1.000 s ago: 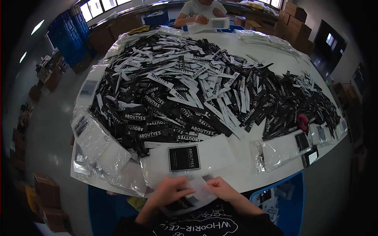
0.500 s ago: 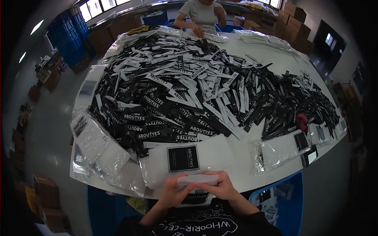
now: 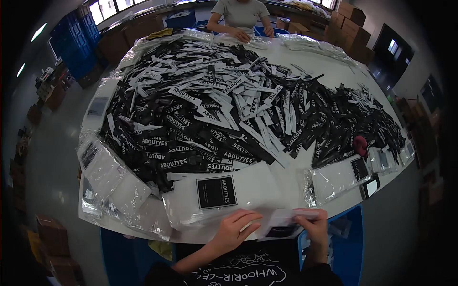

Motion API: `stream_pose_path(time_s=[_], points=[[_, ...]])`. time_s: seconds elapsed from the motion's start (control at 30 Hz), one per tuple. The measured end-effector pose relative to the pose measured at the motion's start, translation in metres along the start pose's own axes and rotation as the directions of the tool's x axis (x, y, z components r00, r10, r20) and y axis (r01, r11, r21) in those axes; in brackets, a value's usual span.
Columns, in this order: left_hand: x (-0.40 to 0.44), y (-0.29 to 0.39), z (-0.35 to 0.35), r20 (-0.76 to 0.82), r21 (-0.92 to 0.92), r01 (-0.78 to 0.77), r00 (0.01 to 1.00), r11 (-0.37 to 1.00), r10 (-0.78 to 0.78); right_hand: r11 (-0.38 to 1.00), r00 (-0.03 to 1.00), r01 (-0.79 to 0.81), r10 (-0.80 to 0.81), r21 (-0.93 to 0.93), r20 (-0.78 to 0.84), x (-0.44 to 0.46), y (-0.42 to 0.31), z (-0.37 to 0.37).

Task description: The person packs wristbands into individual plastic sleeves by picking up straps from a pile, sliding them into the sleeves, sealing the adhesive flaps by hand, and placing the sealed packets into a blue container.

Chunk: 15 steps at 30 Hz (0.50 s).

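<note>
A small translucent bag with a black label point(image 3: 281, 227), blurred by motion, is gripped at its right end by my right hand point(image 3: 312, 223), over the table's front edge. To its left, my left hand point(image 3: 237, 229) has its fingers apart and curved, with nothing between them. Just beyond my left hand lies a stack of white bags with a black label point(image 3: 217, 192). Behind the stack spreads a large heap of black and white printed sachets point(image 3: 205, 109).
Clear bags point(image 3: 114, 183) line the table's point(image 3: 291, 186) left edge; another packed bag point(image 3: 336, 178) and a red item point(image 3: 360, 145) lie right. Blue bins point(image 3: 355, 238) stand below the front edge. Across the table, a co-worker point(image 3: 241, 19) handles a bag.
My right hand has carried the small bag to the right, while my left hand has let go of it. The co-worker has lowered a bag to the table. The view has shifted slightly.
</note>
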<state>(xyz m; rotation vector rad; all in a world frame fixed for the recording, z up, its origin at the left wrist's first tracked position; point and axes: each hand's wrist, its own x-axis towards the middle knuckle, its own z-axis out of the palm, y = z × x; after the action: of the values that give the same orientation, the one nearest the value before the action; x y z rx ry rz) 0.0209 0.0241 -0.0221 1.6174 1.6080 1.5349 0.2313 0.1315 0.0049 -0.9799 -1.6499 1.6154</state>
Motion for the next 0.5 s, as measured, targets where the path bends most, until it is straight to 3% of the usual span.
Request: stream_pose_path(time_s=[0.07, 0.1, 0.13, 0.17, 0.2, 0.27, 0.33, 0.4, 0.43, 0.5], points=[[0.004, -0.006, -0.012, 0.094, -0.018, 0.004, 0.996, 1.0, -0.003, 0.989, 0.998, -0.026, 0.033, -0.144, 0.046, -0.021, -0.021, -0.05], [0.005, -0.01, -0.014, 0.097, -0.024, 0.008, 0.995, 1.0, -0.005, 0.925, 0.976, -0.154, 0.197, -0.346, 0.093, -0.031, -0.036, -0.066], [0.004, -0.017, -0.014, 0.018, 0.132, 0.002, 1.0, 0.991, -0.005, 0.805, 0.926, -0.257, 0.364, -0.535, 0.104, -0.039, -0.05, -0.075], [0.005, -0.022, -0.015, -0.059, 0.284, 0.006, 0.998, 0.959, 0.012, 0.546, 0.878, -0.179, 0.463, -0.818, 0.117, -0.044, -0.059, -0.076], [0.005, -0.026, -0.015, -0.06, 0.347, 0.024, 0.998, 0.938, -0.004, 0.545, 0.878, -0.185, 0.465, -0.818, 0.111, -0.04, -0.062, -0.072], [0.008, -0.026, -0.014, -0.043, 0.415, 0.012, 0.999, 0.91, 0.006, 0.486, 0.926, -0.047, 0.349, -0.873, 0.145, -0.022, -0.067, -0.055], [0.006, -0.03, -0.013, -0.031, 0.484, 0.003, 0.999, 0.875, 0.013, 0.744, 0.901, 0.167, 0.152, -0.647, 0.407, 0.014, -0.057, -0.043], [-0.005, -0.047, -0.012, 0.031, 0.564, -0.032, 0.999, 0.825, 0.017, 0.849, 0.909, 0.2, 0.025, -0.489, 0.415, 0.067, -0.041, -0.019], [-0.006, -0.05, -0.012, 0.03, 0.571, -0.033, 0.999, 0.82, 0.019, 0.866, 0.956, 0.153, -0.008, -0.476, 0.294, 0.098, -0.032, -0.002], [-0.011, -0.053, -0.013, 0.031, 0.509, -0.048, 0.999, 0.859, 0.037, 0.899, 0.965, 0.26, -0.228, -0.353, 0.129, 0.166, -0.003, 0.032]])
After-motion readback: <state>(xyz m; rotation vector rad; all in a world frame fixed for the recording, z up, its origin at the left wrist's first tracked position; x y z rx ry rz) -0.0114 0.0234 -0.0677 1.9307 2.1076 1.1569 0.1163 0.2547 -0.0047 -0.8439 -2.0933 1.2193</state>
